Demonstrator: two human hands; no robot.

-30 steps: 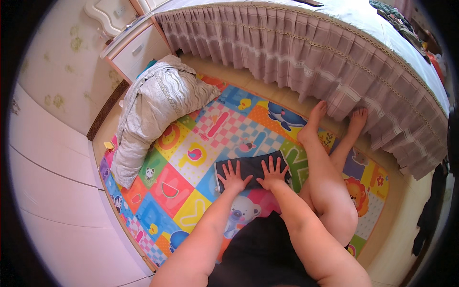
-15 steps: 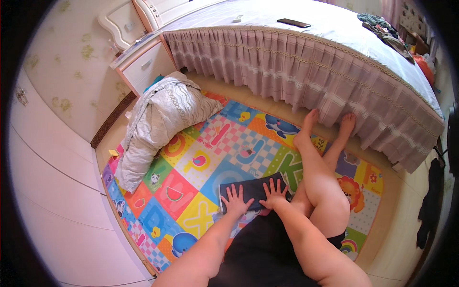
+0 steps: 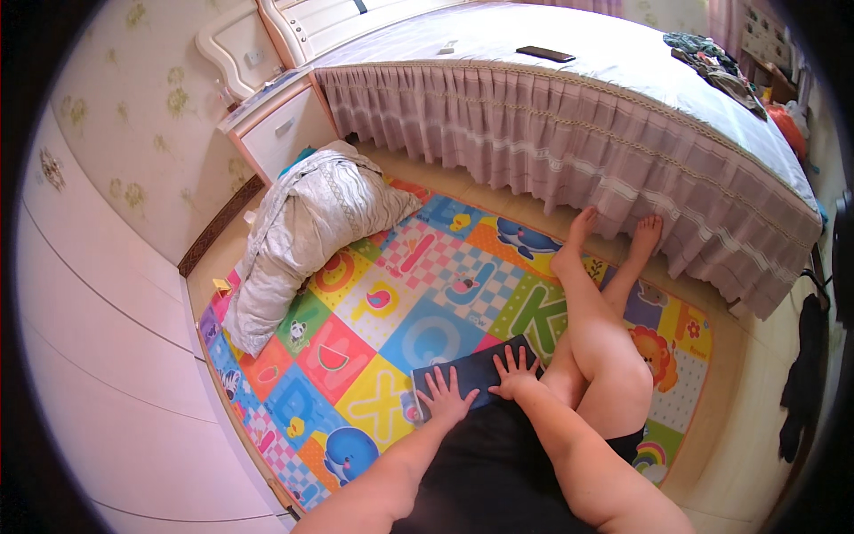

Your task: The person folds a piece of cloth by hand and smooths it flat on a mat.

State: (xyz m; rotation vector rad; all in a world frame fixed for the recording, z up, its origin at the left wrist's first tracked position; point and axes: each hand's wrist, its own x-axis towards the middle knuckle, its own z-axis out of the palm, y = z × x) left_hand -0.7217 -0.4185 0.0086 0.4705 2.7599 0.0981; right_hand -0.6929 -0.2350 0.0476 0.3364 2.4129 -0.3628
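Note:
A dark navy, flat rectangle of folded cloth [image 3: 471,376] lies on the patterned play mat [image 3: 382,356], close in front of my black-clothed lap. My left hand [image 3: 449,398] rests palm down on its left part, fingers spread. On its right part lies my right hand [image 3: 516,372], also flat with fingers apart. Neither hand grips anything. A pale strip shows along the cloth's left edge, and my hands and lap hide some of its near side.
My bare legs [image 3: 598,329] stretch out to the right, feet by the bed skirt [image 3: 498,133]. A crumpled grey quilt [image 3: 311,214] lies at the mat's left, beside a white nightstand [image 3: 285,129]. A dark phone-like slab [image 3: 544,54] and heaped clothes [image 3: 712,62] are on the bed.
Both hands, still flat on the dark cloth, have shifted a little nearer to me, the left one more. The cloth's left end has come nearer too. The view has turned slightly.

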